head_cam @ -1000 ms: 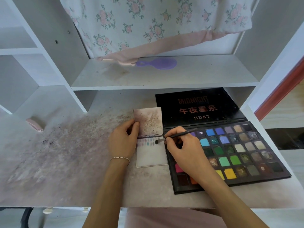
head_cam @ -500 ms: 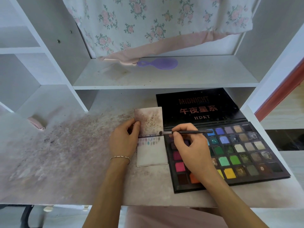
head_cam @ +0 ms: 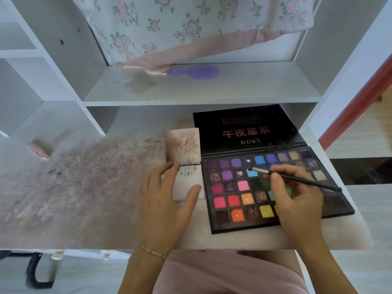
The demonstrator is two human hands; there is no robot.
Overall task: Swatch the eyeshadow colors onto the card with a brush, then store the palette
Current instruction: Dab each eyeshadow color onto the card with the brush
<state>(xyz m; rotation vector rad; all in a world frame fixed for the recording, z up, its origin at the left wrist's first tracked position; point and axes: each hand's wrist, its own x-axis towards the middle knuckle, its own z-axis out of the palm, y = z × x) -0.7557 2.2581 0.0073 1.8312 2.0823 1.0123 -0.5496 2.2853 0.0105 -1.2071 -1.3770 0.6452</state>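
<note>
Head view: open black palette of bright pans lies on the desk. Right hand pinches a thin black brush, bristles toward ten o'clock over a blue pan. Left hand, fingers relaxed, rests on the card.

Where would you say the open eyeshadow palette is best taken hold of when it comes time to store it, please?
By the lid's far edge first, I would say. The eyeshadow palette lies open flat, its black lid hinged back under the shelf. Fold the lid forward, then grip the two short sides, coming from the near edge. The right hand, holding the brush, is over the pans for now.
</note>
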